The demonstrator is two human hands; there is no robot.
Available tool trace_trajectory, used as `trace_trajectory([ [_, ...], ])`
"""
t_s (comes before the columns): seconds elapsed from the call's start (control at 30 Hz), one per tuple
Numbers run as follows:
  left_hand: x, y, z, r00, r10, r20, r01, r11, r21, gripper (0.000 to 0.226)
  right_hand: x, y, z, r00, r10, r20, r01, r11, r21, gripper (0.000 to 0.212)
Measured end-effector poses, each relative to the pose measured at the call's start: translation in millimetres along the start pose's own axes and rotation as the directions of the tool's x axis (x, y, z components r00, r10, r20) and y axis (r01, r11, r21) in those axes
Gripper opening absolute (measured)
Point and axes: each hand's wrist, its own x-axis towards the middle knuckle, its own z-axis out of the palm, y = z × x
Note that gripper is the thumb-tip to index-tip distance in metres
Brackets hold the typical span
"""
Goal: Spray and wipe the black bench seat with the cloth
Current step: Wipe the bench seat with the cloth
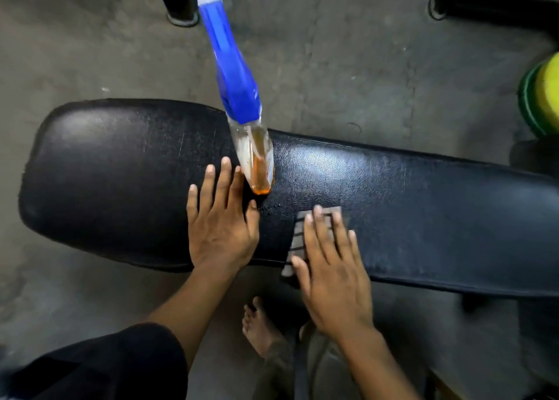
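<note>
The black bench seat (127, 169) runs across the view from left to right. A spray bottle (242, 97) with a blue trigger head and orange liquid at its base stands on the seat near the middle. My left hand (220, 227) lies flat on the seat with fingers spread, its fingertips just touching the bottle's base. My right hand (329, 266) presses flat on a grey checked cloth (298, 240) at the seat's near edge. Most of the cloth is hidden under that hand.
Grey concrete floor (90, 51) surrounds the bench. Black frame legs (181, 3) stand beyond the bench at top left and top right. A green and yellow round object (541, 94) sits at the right edge. My bare foot (260, 327) is below the bench.
</note>
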Motion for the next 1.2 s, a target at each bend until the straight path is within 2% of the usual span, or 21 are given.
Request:
trace_trajectory([
  [0.1, 0.8, -0.6, 3.9, 1.0, -0.004, -0.015, 0.004, 1.0, 0.009, 0.065, 30.7, 20.2, -8.4, 0.99, 0.138, -0.031, -0.138, 0.99, 0.013, 0.074],
  [0.2, -0.4, -0.7, 4.3, 1.0, 0.001, -0.025, -0.001, 1.0, 0.002, 0.064, 93.0, 11.0, -21.7, 0.967, 0.248, -0.065, -0.243, 0.967, 0.081, 0.073],
  [0.33, 1.4, 0.3, 5.1, 1.0, -0.009, -0.015, 0.009, 1.0, 0.01, 0.064, 113.2, -24.9, -15.2, 0.994, 0.099, -0.041, -0.097, 0.994, 0.056, 0.079],
  [0.5, 2.3, 5.7, -2.5, 1.0, -0.027, 0.006, 0.027, 1.0, 0.009, 0.064, 20.2, -29.3, 3.8, 1.0, -0.007, -0.006, 0.007, 0.999, 0.04, 0.085],
  [0.6, 2.3, 8.2, -1.4, 1.0, -0.021, -0.002, 0.021, 1.0, 0.017, 0.063, 19.4, -0.6, 3.5, 0.996, 0.08, -0.027, -0.08, 0.997, 0.018, 0.082],
  [0.73, 1.9, 2.8, 4.7, 1.0, -0.013, -0.006, 0.013, 0.999, 0.032, 0.066, 81.7, -3.2, -8.7, 0.966, 0.249, -0.074, -0.245, 0.967, 0.065, 0.079],
  [0.87, 2.2, 2.3, 5.0, 1.0, -0.015, -0.007, 0.015, 1.0, 0.024, 0.066, 96.6, -36.5, -8.2, 0.983, 0.171, -0.063, -0.166, 0.982, 0.088, 0.081],
  [1.0, 2.5, 1.6, 2.7, 1.0, -0.013, 0.012, 0.012, 1.0, 0.022, 0.065, 29.1, -46.8, 7.7, 0.998, 0.056, -0.024, -0.055, 0.997, 0.047, 0.083],
  [1.1, 2.2, 0.1, 2.6, 1.0, 0.0, 0.006, -0.001, 1.0, 0.024, 0.067, -4.3, -28.8, 9.8, 0.995, 0.101, 0.003, -0.101, 0.995, 0.002, 0.081],
  [1.2, 3.0, -3.7, 6.5, 1.0, 0.019, 0.001, -0.019, 1.0, 0.001, 0.072, 27.6, -13.1, 2.6, 0.976, 0.213, -0.035, -0.213, 0.977, -0.002, 0.077],
])
